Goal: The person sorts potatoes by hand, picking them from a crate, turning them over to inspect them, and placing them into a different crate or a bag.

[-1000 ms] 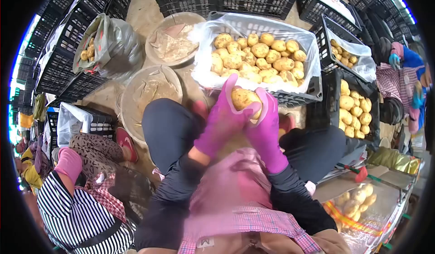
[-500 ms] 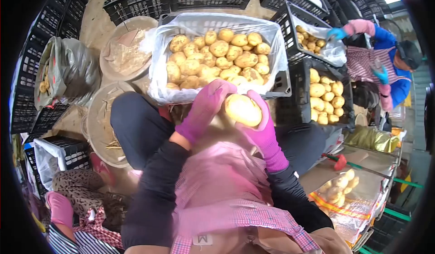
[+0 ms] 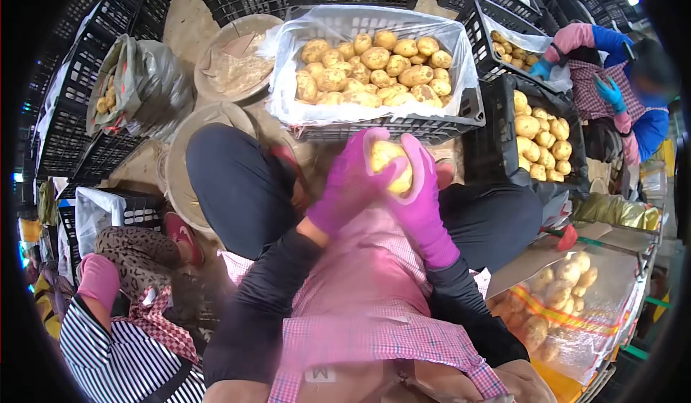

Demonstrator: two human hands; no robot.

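Note:
A pale yellow potato (image 3: 389, 160) is held above my lap, between my two pink-gloved hands. My left hand (image 3: 353, 183) is closed around its left side, with the thumb across its front. On the other side, my right hand (image 3: 421, 191) grips it with curved fingers. Part of the potato's surface is covered by the gloves. Just beyond my hands stands a black crate (image 3: 432, 128) lined with clear plastic film (image 3: 284, 90), and many potatoes (image 3: 374, 58) lie in it, some with soil on them.
To the right is a black crate of potatoes (image 3: 541, 140), with a co-worker in blue gloves (image 3: 610, 95) beyond it. A clear bag of potatoes (image 3: 558, 295) lies at lower right. Round basins (image 3: 205, 122) and a grey sack (image 3: 160, 79) are at left. Another person's striped sleeve (image 3: 129, 352) shows lower left.
My left hand has gone from the potato's upper left edge to a wrap around it, and both hands hold it closer together. The view has shifted, so the crates appear higher and farther right.

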